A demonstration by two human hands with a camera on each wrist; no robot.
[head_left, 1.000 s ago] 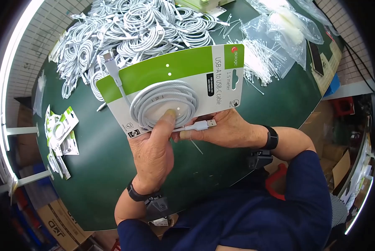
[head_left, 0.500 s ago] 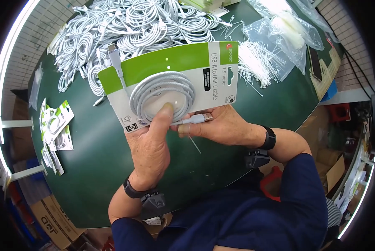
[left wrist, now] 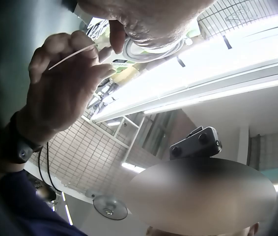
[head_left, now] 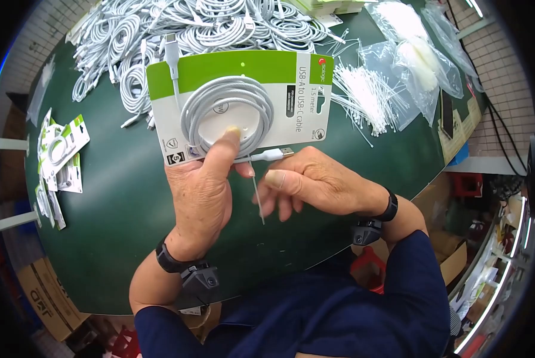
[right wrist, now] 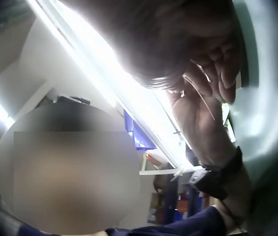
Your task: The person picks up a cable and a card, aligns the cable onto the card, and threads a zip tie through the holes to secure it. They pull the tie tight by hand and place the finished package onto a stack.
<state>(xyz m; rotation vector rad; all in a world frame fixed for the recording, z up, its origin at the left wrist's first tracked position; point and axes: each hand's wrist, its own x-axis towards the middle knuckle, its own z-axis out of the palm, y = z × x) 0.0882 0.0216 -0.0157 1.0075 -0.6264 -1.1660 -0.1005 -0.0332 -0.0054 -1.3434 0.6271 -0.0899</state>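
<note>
In the head view my left hand (head_left: 199,194) grips a printed green-and-white card (head_left: 279,65) by its lower edge, thumb pressed inside a coiled white USB cable (head_left: 193,116) lying against it. The cable's USB-C plug (head_left: 171,53) sticks up past the card's top left. Along the bottom edge lies the USB-A plug (head_left: 273,154). A thin white cable tie (head_left: 257,197) hangs its tail below the card. My right hand (head_left: 321,185) is just right of that tail, fingers loosely bent and thumb apart. The left wrist view shows the tie overlapping the right hand (left wrist: 63,88).
A heap of coiled white cables (head_left: 130,36) covers the far side of the green table (head_left: 118,238). Loose cable ties (head_left: 369,95) and plastic bags (head_left: 422,59) lie at the back right. Several carded cables (head_left: 58,155) are stacked at the left.
My right hand has come away from the card and USB-A plug, down and slightly right, exposing the tie's tail. The left hand has shifted left with the card, which is now more level.
</note>
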